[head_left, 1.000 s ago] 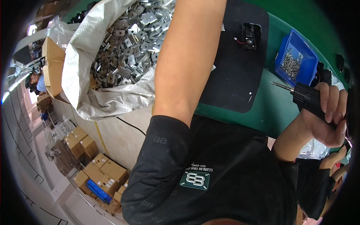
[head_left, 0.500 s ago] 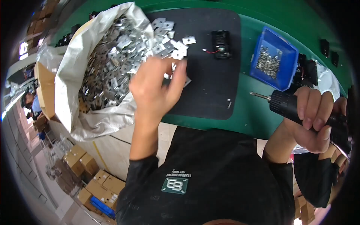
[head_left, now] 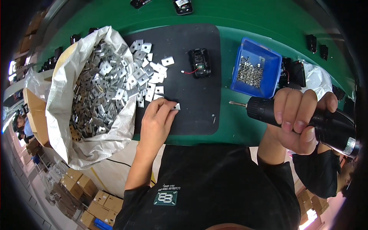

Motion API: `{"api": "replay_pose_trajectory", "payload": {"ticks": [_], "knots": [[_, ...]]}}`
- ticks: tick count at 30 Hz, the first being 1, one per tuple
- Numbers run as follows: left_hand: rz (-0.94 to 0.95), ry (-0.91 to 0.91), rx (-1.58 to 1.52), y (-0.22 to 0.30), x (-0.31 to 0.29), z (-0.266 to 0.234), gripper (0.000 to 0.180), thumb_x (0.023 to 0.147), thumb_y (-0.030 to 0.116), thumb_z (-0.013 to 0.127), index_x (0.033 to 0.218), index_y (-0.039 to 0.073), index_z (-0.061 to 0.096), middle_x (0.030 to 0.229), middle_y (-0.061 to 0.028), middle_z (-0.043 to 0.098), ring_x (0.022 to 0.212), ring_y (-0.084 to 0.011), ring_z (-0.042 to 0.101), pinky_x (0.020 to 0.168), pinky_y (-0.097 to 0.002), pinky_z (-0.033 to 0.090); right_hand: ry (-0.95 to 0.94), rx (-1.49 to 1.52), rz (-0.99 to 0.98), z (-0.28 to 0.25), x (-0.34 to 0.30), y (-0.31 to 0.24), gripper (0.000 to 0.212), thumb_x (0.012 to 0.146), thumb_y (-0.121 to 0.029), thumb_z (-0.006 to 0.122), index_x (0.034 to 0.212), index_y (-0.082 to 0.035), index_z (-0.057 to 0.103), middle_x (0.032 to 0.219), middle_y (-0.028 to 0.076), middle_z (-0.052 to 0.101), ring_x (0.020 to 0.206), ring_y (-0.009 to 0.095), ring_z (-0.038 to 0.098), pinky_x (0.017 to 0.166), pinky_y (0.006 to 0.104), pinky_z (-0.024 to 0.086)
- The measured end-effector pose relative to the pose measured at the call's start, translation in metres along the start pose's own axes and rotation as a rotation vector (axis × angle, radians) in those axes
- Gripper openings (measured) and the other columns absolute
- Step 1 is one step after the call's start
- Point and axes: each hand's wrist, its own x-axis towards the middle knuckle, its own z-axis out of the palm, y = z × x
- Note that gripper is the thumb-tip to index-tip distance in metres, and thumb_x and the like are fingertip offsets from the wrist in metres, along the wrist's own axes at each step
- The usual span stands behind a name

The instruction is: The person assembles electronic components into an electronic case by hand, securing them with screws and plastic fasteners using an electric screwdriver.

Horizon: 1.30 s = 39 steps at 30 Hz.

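My left hand (head_left: 154, 122) pinches a small silver metal plate (head_left: 176, 107) with a hole between thumb and fingertips, low over the black mat (head_left: 197, 115). My right hand (head_left: 297, 117) is wrapped round a black electric screwdriver (head_left: 260, 110), its bit pointing left above the bench. Farther back on the mat lies a black plastic housing (head_left: 196, 67) with a red wire and a connector at its left. Loose metal plates (head_left: 142, 76) are spread along the mat's left side, beside a white woven sack (head_left: 61, 115) full of more such plates.
A blue bin (head_left: 276, 65) of small screws (head_left: 250, 73) stands right of the mat on the green bench. More black parts (head_left: 296, 74) and a clear plastic bag (head_left: 317, 76) lie beyond it. Several black housings (head_left: 183, 7) sit along the back. A person's dark sleeve (head_left: 317, 172) shows at the right.
My left hand, blurred beside the loose plates before, is now nearer the mat's front edge with a plate plainly in its fingertips. My right hand keeps hold of the screwdriver. The whole view has shifted.
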Motion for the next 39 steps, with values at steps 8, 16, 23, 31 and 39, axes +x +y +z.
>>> {"api": "replay_pose_trajectory", "payload": {"ticks": [8, 16, 23, 31, 39], "knots": [[-0.109, -0.128, -0.095, 0.006, 0.018, -0.009, 0.017, 0.074, 0.003, 0.076, 0.088, 0.001, 0.066, 0.085, -0.0112, 0.062, 0.069, -0.0274, 0.062, 0.061, -0.0351, 0.051, 0.014, -0.037, -0.003, -0.013, 0.002, -0.005, 0.059, 0.088, -0.013, 0.064, 0.136, -0.017, 0.031, 0.075, 0.001, 0.050, 0.061, 0.015, 0.051, 0.058, 0.0306, 0.045], [0.231, 0.145, -0.033, 0.040, 0.101, -0.002, 0.018, 0.073, -0.002, 0.074, 0.089, 0.002, 0.067, 0.097, -0.0110, 0.059, 0.077, -0.0247, 0.057, 0.064, -0.0321, 0.047, 0.104, -0.002, -0.010, -0.014, 0.001, 0.002, 0.053, 0.085, -0.011, 0.067, 0.127, -0.017, 0.035, 0.072, 0.000, 0.051, 0.057, 0.015, 0.050, 0.056, 0.0313, 0.045], [0.253, 0.026, 0.080, 0.031, 0.120, 0.013, 0.018, 0.071, 0.002, 0.075, 0.086, 0.003, 0.065, 0.105, -0.0108, 0.063, 0.089, -0.0280, 0.061, 0.085, -0.0389, 0.045, 0.127, -0.005, -0.014, -0.015, 0.000, 0.001, 0.054, 0.083, -0.010, 0.069, 0.125, -0.018, 0.035, 0.072, 0.000, 0.053, 0.057, 0.015, 0.050, 0.056, 0.0312, 0.045], [0.060, -0.037, -0.194, 0.026, 0.139, 0.017, 0.027, 0.071, 0.002, 0.074, 0.094, 0.005, 0.059, 0.090, -0.0080, 0.063, 0.083, -0.0265, 0.061, 0.074, -0.0354, 0.047, 0.132, -0.039, -0.015, -0.008, 0.010, 0.013, 0.051, 0.083, -0.009, 0.064, 0.127, -0.016, 0.039, 0.074, -0.001, 0.053, 0.059, 0.011, 0.051, 0.059, 0.0268, 0.044], [0.152, -0.081, -0.232, 0.013, 0.135, 0.018, 0.042, 0.073, 0.002, 0.068, 0.114, 0.006, 0.061, 0.111, -0.0109, 0.062, 0.106, -0.0297, 0.057, 0.093, -0.0403, 0.040, 0.127, -0.087, -0.019, 0.001, 0.019, 0.032, 0.046, 0.086, -0.012, 0.059, 0.128, -0.016, 0.040, 0.075, -0.001, 0.048, 0.063, 0.011, 0.049, 0.065, 0.0286, 0.042]]}}
